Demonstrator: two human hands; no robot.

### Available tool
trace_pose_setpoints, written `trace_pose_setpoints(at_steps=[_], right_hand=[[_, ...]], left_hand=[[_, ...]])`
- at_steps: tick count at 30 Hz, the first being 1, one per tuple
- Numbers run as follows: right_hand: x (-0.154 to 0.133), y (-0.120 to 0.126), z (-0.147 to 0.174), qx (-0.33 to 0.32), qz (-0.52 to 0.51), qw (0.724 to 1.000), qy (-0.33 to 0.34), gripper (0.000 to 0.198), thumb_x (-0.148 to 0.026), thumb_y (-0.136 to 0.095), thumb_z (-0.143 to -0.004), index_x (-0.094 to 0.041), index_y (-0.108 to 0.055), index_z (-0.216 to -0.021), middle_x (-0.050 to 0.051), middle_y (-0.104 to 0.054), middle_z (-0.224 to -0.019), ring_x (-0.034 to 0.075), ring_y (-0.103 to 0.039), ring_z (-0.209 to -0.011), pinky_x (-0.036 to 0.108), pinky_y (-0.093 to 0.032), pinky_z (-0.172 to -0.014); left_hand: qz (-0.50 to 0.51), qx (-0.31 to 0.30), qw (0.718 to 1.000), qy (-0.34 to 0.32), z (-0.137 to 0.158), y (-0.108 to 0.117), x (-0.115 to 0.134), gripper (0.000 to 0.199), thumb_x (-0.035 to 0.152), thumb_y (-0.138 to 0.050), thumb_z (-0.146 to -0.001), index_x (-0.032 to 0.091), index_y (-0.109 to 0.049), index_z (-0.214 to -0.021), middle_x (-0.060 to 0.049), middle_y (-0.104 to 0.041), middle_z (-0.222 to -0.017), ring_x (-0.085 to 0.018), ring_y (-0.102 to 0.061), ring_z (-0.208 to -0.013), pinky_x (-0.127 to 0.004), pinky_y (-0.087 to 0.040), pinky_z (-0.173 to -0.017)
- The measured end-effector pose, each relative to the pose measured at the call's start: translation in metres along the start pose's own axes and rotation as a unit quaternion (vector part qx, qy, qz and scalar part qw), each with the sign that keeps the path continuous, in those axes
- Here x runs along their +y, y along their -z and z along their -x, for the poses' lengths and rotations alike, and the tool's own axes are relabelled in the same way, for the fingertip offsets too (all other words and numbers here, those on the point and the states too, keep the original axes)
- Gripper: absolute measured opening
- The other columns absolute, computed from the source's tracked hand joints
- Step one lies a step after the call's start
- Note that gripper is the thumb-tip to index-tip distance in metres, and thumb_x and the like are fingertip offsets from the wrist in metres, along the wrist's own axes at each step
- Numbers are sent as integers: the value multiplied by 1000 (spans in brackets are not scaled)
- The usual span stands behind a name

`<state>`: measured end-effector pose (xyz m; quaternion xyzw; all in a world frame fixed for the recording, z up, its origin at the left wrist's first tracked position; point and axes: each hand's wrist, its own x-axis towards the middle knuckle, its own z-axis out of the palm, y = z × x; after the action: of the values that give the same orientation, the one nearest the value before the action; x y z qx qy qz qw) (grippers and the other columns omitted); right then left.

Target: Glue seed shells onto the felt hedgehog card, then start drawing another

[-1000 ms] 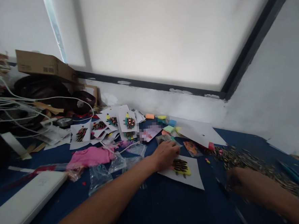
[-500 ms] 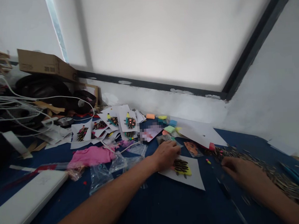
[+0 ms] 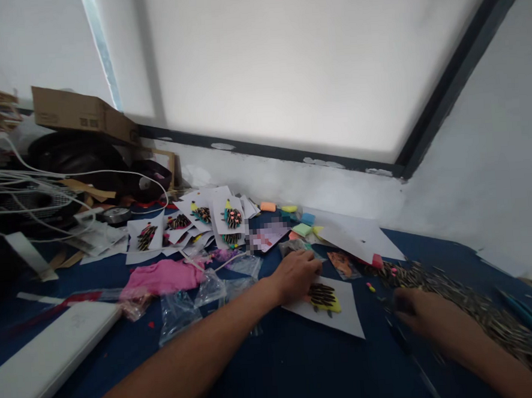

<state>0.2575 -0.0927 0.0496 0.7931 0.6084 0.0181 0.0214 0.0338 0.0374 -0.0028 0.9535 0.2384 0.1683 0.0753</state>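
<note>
Head view: left hand (image 3: 297, 274) at white card (image 3: 348, 324), right hand (image 3: 426, 312) by seed pile (image 3: 484, 312)

Left hand curled over card's upper left corner, can't tell if it grips anything; seed hedgehog (image 3: 324, 297), dark seeds on yellow body, sits on card, card flat on blue bench (image 3: 281, 375); right hand blurred, fingers bunched low, opening and hold can't be told; more hedgehog cards (image 3: 233, 225) back left

Motion blurs the right hand (image 3: 415, 313); whatever its fingertips hold cannot be told. The left hand (image 3: 296, 275) hides one corner of the white sheet (image 3: 346, 323). Pixelation masks part of the phone (image 3: 270, 235); the left edge crops a white slab (image 3: 55, 362).
</note>
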Motion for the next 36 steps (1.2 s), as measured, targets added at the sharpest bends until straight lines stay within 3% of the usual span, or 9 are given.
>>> trace_pose_setpoints(at_steps=[3,8,16,19,21,24,29,36], right_hand=[[2,0,-2,-45,-11,999,3,14,-17,-55,-76,-22,-69,-78,6,-74,-79,23,-68,-72,26,-38,-57],[3,-2,-6,-56,-32,997,34,15,-15,-52,-76,-23,-65,-76,4,-71,-75,21,-65,-70,25,-36,-57],[-3,0,-6,-17,-18,999,32,11,-13,-53,-73,-21,-54,-66,5,-67,-68,20,-62,-63,25,-34,-54],[-11,8,-3,36,-89,994,47,7,-21,-51,-76,-22,-56,-71,4,-67,-66,19,-61,-58,26,-37,-53],[-18,10,1,53,-161,983,66,15,-28,-48,-79,-23,-62,-78,5,-69,-69,19,-61,-58,26,-40,-52],[-27,6,5,27,-250,964,89,28,-35,-45,-81,-23,-70,-84,6,-72,-72,19,-61,-56,27,-42,-49],[-41,-8,7,0,-341,932,123,31,-41,-53,-78,-22,-75,-88,7,-75,-84,21,-67,-69,27,-49,-58],[-66,-9,17,9,-296,940,169,23,-38,-54,-81,-22,-67,-72,0,-65,-60,13,-55,-50,23,-40,-49]], left_hand=[[0,-1,1000,3,0,-1,0,11,16,-52,-88,17,-60,-95,-7,-59,-101,-21,-54,-95,-31,-43,-83],[2,6,1000,2,0,-1,-1,10,17,-52,-88,17,-61,-94,-7,-59,-100,-21,-54,-94,-31,-43,-83],[-1,15,1000,-3,0,-3,-2,11,17,-51,-88,17,-60,-94,-7,-59,-100,-20,-54,-93,-31,-43,-82],[-4,13,1000,-6,0,-3,-2,10,18,-53,-88,17,-60,-94,-6,-58,-99,-20,-54,-93,-31,-43,-83],[-5,10,1000,-6,0,-4,-2,9,18,-54,-88,17,-60,-94,-7,-58,-99,-20,-53,-93,-31,-43,-84],[-6,15,1000,-9,0,-5,-3,9,19,-56,-86,18,-59,-95,-6,-58,-99,-20,-53,-93,-31,-42,-83],[-12,23,1000,-18,-1,-8,-6,12,21,-61,-83,17,-60,-95,-6,-57,-99,-21,-53,-92,-31,-43,-83],[-12,33,999,-14,-1,-11,-6,10,21,-57,-86,18,-60,-95,-6,-57,-97,-20,-53,-93,-31,-42,-84]])
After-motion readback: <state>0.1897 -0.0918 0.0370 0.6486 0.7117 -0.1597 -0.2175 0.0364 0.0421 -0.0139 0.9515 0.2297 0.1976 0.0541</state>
